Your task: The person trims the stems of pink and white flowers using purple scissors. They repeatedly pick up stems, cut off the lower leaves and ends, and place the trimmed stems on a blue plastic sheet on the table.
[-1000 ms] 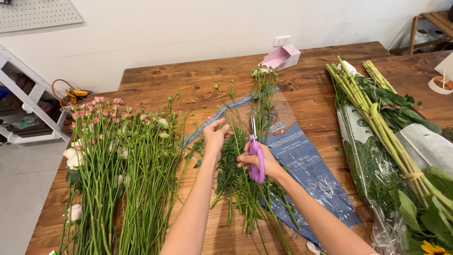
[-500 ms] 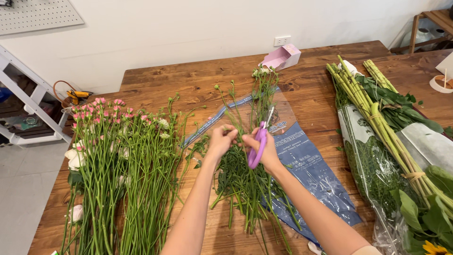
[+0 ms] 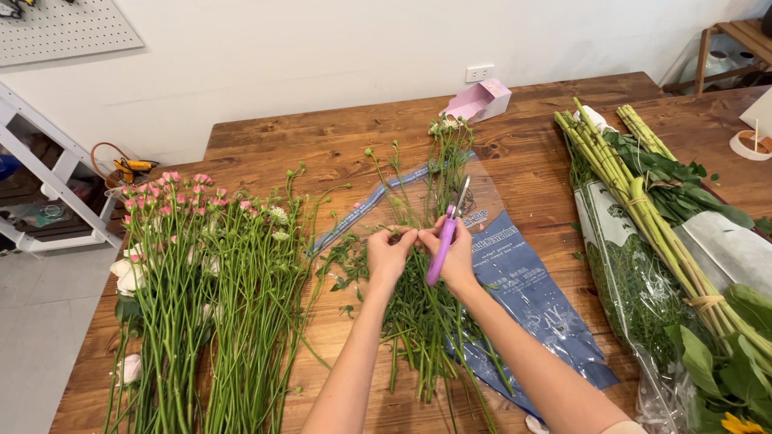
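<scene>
My right hand (image 3: 455,255) holds purple-handled scissors (image 3: 445,237), blades pointing up and away over a clear and blue plastic flower sleeve (image 3: 523,281). Close beside it, my left hand (image 3: 392,251) pinches thin green stems. Both hands rest over a loose bunch of green stems with small buds (image 3: 418,305) lying on the sleeve and the wooden table (image 3: 322,137). The fingertips of the two hands nearly touch.
A spread of long-stemmed pink and white flowers (image 3: 201,265) lies on the left. Thick green stalks in plastic wrap (image 3: 651,233) lie on the right, a sunflower head (image 3: 738,423) at the corner. A small pink box (image 3: 479,99) sits at the far edge.
My right hand has carried the scissors up and left to meet my left hand, tilting the blades to the right. My left hand shifted right along the stems.
</scene>
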